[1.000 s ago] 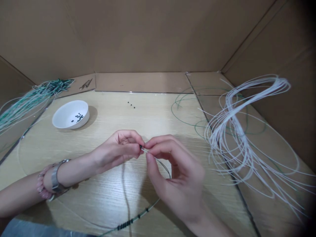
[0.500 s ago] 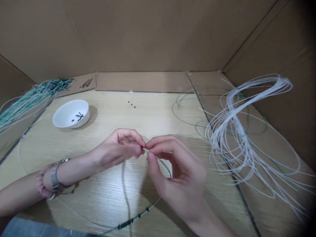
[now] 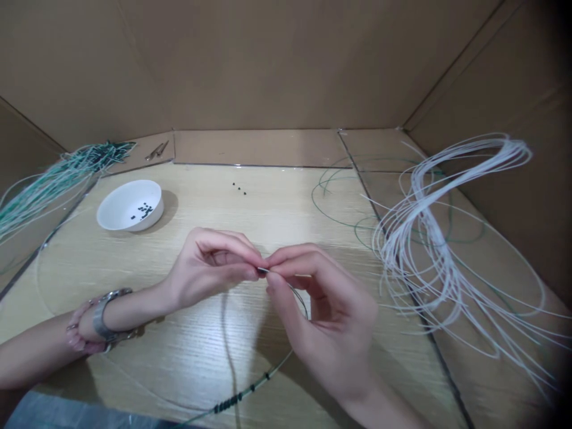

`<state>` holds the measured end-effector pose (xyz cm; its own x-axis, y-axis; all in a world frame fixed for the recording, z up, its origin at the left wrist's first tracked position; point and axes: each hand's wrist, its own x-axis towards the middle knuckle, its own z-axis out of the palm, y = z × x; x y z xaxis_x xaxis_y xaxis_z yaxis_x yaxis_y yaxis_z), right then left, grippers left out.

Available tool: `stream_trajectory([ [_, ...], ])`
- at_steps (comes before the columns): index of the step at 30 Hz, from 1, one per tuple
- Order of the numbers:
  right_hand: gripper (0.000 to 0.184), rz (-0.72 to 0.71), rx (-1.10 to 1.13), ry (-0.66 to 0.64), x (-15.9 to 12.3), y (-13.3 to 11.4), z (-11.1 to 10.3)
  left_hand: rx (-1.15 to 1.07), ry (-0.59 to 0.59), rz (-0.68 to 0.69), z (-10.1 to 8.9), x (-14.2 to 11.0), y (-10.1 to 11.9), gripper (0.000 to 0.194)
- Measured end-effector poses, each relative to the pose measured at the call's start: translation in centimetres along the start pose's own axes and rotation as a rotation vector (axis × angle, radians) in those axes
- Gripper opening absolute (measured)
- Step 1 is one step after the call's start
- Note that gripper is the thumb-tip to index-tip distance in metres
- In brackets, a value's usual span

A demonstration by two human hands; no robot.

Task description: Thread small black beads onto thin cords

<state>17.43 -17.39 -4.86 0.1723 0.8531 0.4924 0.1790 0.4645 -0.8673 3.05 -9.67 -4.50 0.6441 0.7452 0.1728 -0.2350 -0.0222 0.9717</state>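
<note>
Head view: the left hand (image 3: 208, 268) and right hand (image 3: 324, 316) both pinch a thin wire (image 3: 298, 295), its end hidden between their fingertips.

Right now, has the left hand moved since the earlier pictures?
Yes: measured against the white bowl, the left hand has shifted slightly, its fingertips moving rightward and its knuckles rising higher in the view.

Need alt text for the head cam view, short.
The left hand and right hand pinch a thin strand with a small black bead at their fingertips, above a wood-grain table. A white bowl holding black beads sits upper left; loose white strands lie right.
</note>
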Motion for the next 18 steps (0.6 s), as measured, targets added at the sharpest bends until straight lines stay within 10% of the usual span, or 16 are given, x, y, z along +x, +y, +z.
stream_trajectory([
  [18, 0.014, -0.014, -0.085, 0.02, 0.14, -0.17, -0.22, 0.158, 0.066, 0.102, 0.27, -0.05, 0.5, 0.018],
])
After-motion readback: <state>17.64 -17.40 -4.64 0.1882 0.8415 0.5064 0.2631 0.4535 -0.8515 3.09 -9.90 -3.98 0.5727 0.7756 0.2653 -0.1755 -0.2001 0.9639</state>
